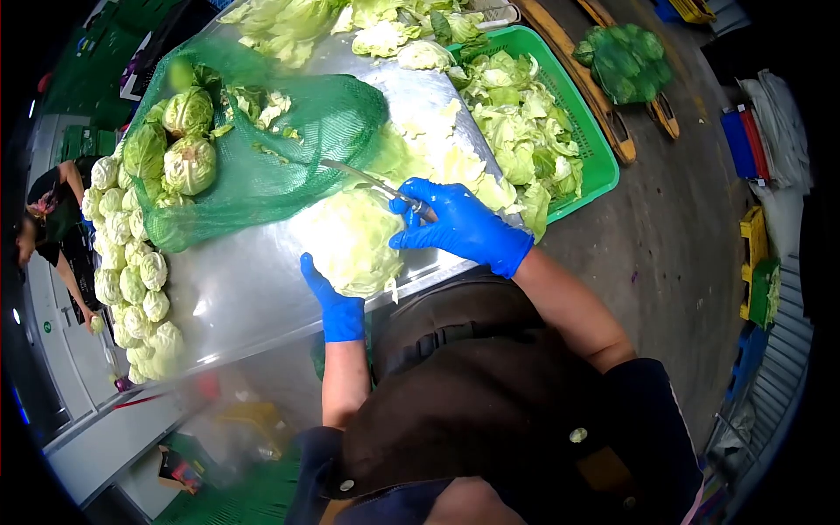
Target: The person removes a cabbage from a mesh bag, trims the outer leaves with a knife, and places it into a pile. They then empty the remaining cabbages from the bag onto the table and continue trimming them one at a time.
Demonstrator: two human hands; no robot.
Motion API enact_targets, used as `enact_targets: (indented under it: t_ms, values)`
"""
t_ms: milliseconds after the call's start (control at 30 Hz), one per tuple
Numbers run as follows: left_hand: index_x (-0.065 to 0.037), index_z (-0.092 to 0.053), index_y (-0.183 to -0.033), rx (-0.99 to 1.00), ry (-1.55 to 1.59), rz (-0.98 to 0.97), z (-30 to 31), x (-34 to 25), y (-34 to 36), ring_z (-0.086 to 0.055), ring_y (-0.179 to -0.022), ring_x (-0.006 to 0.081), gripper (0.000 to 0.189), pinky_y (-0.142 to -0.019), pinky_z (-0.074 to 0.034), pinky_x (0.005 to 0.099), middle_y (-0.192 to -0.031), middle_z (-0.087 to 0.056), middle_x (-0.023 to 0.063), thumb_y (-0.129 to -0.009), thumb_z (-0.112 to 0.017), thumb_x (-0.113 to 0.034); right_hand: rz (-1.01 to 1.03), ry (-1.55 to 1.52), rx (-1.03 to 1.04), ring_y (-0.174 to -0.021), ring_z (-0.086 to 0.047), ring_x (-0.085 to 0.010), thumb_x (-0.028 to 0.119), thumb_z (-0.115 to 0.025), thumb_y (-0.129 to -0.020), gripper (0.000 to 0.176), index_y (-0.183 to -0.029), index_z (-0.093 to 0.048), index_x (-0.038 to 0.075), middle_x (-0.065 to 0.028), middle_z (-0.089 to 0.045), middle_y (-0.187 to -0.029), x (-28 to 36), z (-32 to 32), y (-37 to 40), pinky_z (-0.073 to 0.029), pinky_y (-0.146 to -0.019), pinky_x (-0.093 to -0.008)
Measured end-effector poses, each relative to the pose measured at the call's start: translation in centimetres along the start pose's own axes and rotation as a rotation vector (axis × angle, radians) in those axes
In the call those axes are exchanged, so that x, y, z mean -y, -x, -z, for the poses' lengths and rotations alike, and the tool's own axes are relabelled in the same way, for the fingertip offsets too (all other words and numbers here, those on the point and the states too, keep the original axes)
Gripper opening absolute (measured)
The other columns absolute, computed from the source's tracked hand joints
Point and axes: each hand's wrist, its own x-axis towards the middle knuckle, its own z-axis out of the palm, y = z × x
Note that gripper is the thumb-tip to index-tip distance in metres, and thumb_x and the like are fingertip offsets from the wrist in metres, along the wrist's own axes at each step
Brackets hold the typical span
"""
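A pale trimmed cabbage point(350, 245) rests near the front edge of the metal table point(236, 289). My left hand point(334, 302), in a blue glove, holds it from the left side; the thumb shows, and the other fingers are hidden by the cabbage. In my gloved right hand point(468, 223) is a knife point(372, 181), its blade pointing up and left over the cabbage's far side. The right fingertips are close to the cabbage's right side. A green mesh bag point(337, 114) spreads behind it, with several untrimmed cabbages point(189, 166) in its left part.
Trimmed cabbages point(131, 284) are stacked along the table's left end. Loose leaves point(385, 39) cover the back. A green crate point(604, 179) full of leaves stands on the right, beside a wooden pallet point(577, 79). Another person point(57, 210) is at far left, one hand on a cabbage.
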Motion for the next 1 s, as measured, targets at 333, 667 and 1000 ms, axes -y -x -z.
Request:
enact_targets:
  t_ms: [333, 667, 1000]
  values:
    - [-0.009, -0.034, -0.149, 0.122, 0.046, 0.044, 0.9, 0.3, -0.5, -0.043, -0.133, 0.038, 0.081, -0.111, -0.035, 0.0548, -0.15, -0.039, 0.0171, -0.086, -0.054, -0.057, -0.215, -0.403, -0.247, -0.069, -0.051, -0.0067, 0.02, -0.083, -0.077, 0.037, -0.101, -0.061, 0.003, -0.0006, -0.06, -0.077, 0.9, 1.5, 0.9, -0.046, -0.064, -0.0258]
    - [-0.012, -0.033, -0.149, 0.163, 0.131, 0.015, -5.9, -1.5, 3.4, -0.038, -0.136, 0.0382, 0.087, -0.112, -0.032, 0.0549, -0.152, -0.035, 0.0147, -0.086, -0.044, -0.07, 0.499, 0.312, -0.168, -0.126, -0.054, -0.0236, 0.023, -0.083, -0.075, 0.078, -0.143, -0.045, 0.015, -0.0125, -0.049, -0.143, 0.9, -1.5, 1.5, -0.053, -0.087, -0.0354]
    - [-0.007, -0.028, -0.151, 0.253, 0.265, 0.128, 0.4, 1.5, -0.4, -0.035, -0.138, 0.0409, 0.091, -0.114, -0.027, 0.0593, -0.153, -0.033, 0.0185, -0.081, -0.069, -0.049, -0.092, -0.234, -0.273, -0.081, -0.055, -0.0044, 0.011, -0.078, -0.082, 0.04, -0.117, -0.064, -0.001, -0.0005, -0.066, -0.094, 1.4, -1.9, 1.3, -0.05, -0.074, -0.0231]
